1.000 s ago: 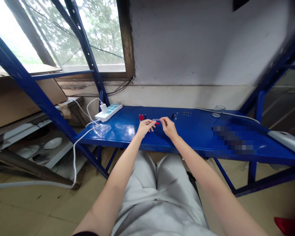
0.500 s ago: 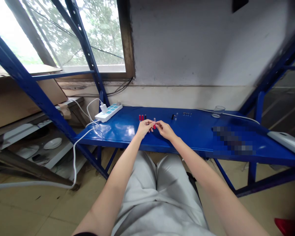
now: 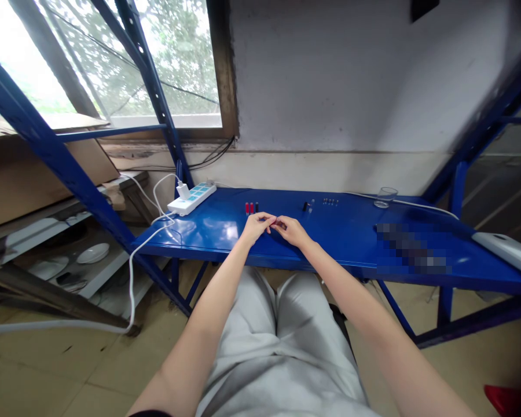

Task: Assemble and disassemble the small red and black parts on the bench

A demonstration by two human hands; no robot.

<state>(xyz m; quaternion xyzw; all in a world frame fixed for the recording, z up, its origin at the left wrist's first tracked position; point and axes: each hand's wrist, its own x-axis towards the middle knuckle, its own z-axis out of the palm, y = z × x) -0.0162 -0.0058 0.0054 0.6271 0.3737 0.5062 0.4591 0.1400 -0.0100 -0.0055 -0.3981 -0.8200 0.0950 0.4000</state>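
My left hand [image 3: 257, 224] and my right hand [image 3: 292, 229] meet over the middle of the blue metal shelf [image 3: 356, 237], fingertips pinched together around something very small that I cannot make out. Just behind the left hand, a short row of small red and black pieces [image 3: 250, 207] stands on the shelf. Further right lie a small dark piece [image 3: 306, 205] and a row of tiny dark parts [image 3: 330, 201].
A white power strip [image 3: 192, 197] with a plugged charger and white cable lies at the shelf's left end. A small glass [image 3: 386, 196] stands at the back right. A white object [image 3: 506, 249] rests at the far right edge. Blue rack posts [image 3: 47, 147] frame both sides.
My right hand has moved left to meet the left hand. The small red and clear piece seen between my fingers before is now hidden in the pinch.
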